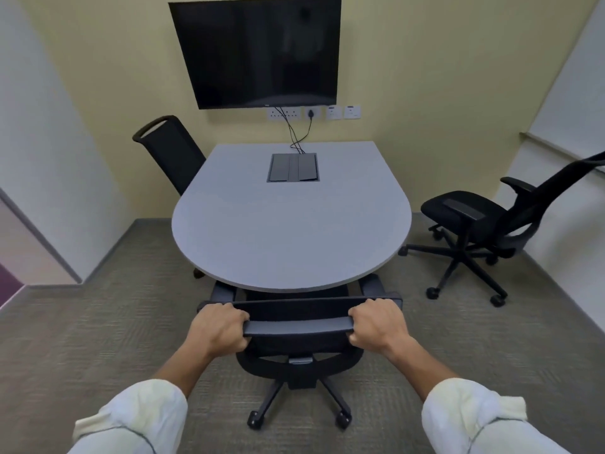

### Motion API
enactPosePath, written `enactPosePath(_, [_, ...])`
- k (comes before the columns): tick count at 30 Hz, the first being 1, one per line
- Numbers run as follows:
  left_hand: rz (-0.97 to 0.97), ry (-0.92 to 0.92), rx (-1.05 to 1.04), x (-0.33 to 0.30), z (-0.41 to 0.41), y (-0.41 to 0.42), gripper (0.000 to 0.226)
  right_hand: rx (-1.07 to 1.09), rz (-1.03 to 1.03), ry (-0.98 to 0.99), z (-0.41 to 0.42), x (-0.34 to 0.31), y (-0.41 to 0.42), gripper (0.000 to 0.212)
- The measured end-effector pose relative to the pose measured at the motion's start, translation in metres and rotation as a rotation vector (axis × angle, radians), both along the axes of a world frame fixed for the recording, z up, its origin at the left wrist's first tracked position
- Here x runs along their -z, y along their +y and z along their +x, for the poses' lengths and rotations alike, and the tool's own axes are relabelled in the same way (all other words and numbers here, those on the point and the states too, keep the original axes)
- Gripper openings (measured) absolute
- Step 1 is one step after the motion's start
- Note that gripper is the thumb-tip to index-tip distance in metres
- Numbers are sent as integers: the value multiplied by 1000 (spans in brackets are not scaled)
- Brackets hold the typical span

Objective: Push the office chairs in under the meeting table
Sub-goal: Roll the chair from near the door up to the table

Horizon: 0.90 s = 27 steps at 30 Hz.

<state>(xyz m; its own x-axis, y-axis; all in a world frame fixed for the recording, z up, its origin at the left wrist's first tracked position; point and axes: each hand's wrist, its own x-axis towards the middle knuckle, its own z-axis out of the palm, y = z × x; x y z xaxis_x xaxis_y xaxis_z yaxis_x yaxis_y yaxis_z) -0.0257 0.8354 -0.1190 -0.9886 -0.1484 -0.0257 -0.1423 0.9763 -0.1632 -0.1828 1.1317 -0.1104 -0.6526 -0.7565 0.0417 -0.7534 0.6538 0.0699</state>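
Pale cream sleeves (137,417) rolled above bare forearms.

We see a grey carpeted floor (98,339) carrying three black office chairs (296,348) on castors and a grey round-ended bench (291,231). Set into the bench top: a dark cable box (293,167), with two black cables (296,139) running in.

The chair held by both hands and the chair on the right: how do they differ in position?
The held chair has its seat under the table; the right chair stands clear of it. Left hand and right hand grip the held chair's backrest; nobody touches the right chair. Both are black, on castors.
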Motion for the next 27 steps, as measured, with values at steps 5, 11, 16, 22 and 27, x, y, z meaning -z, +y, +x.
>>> enactPosePath(5, [48,30,44,-2,1,-5,23,48,8,28,5,-1,-7,15])
enactPosePath(11, [104,38,82,-8,12,-4,20,112,73,24,17,-2,-11,12])
enactPosePath(16, [117,22,89,-7,14,-8,16,147,80,23,24,-2,-14,10])
enactPosePath(22, [119,31,87,-5,15,-14,21,152,77,13,28,-1,-17,11])
enactPosePath(27, [118,59,72,2,29,-5,28,149,73,0,36,0,-13,11])
